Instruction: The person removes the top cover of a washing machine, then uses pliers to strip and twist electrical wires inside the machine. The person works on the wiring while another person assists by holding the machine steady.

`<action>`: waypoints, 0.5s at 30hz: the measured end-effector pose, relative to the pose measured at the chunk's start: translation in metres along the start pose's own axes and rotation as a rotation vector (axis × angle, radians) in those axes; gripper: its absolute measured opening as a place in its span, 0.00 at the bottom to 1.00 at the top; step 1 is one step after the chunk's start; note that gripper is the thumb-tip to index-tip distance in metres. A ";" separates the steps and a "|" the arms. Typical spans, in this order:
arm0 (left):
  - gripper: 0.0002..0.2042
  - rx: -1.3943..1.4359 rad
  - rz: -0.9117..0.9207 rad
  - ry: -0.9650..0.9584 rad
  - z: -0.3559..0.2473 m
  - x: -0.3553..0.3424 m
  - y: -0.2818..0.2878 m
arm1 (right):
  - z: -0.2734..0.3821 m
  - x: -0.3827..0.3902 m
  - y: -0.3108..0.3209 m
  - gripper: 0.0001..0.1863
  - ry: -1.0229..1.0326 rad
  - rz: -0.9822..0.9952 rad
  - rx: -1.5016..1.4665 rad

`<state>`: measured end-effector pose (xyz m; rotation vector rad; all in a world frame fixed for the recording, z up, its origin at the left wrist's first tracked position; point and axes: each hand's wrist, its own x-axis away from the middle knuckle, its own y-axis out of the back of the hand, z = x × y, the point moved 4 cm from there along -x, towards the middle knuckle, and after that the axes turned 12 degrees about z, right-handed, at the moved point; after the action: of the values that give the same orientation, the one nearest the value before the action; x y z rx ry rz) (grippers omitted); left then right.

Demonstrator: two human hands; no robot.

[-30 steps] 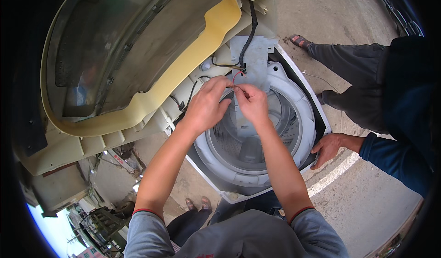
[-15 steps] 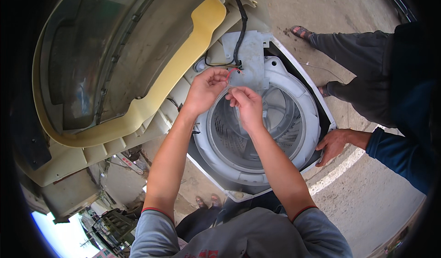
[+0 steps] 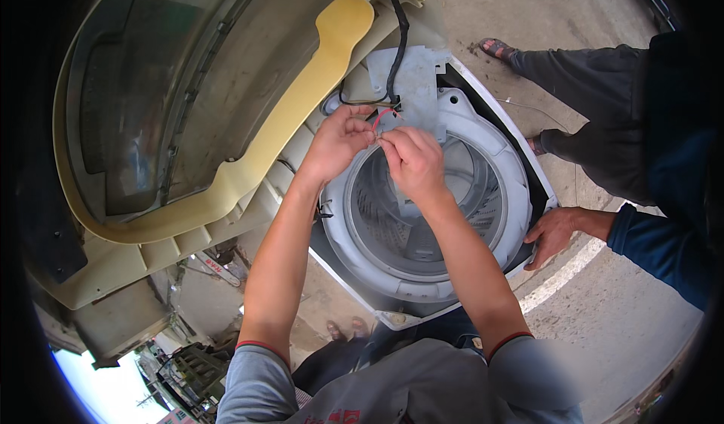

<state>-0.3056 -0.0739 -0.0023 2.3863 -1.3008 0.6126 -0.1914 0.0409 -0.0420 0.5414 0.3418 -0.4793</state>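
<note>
Above the open tub of a top-loading washing machine, my two hands meet at the end of a thin red wire (image 3: 382, 115). My left hand (image 3: 343, 139) pinches this wire between thumb and fingertips. Close against it, my right hand (image 3: 413, 158) has thumb and forefinger pressed together at the wire's tip; what exactly lies between them is too small to make out. The wire comes from a black-wrapped cable (image 3: 397, 47) that runs down over a grey metal plate (image 3: 415, 84). Below my hands is the tub's light grey ring (image 3: 514, 190), with the drum inside.
The machine's raised top cover (image 3: 302, 149), cream with a dark window, fills the left. At the right, a co-worker's hand (image 3: 552, 235) rests on the cabinet's corner. That person stands in sandals on the concrete floor (image 3: 603, 303). A thin wire trails across the ground there.
My right hand has moved up and closed in on the red wire's end beside my left fingers. The view has shifted slightly; the co-worker's hand stays at the cabinet corner.
</note>
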 end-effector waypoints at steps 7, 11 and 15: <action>0.20 0.025 -0.004 -0.066 0.013 -0.001 -0.003 | -0.015 0.025 -0.027 0.08 -0.802 0.136 -0.899; 0.19 0.042 0.003 -0.055 0.011 -0.002 -0.004 | -0.016 0.035 -0.018 0.09 -0.704 0.002 -0.657; 0.19 0.062 0.005 -0.060 0.013 -0.001 0.000 | 0.003 0.014 -0.001 0.09 -0.240 -0.062 -0.139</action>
<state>-0.3030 -0.0796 -0.0143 2.4698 -1.3312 0.5951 -0.1796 0.0338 -0.0454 0.3339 0.1606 -0.5697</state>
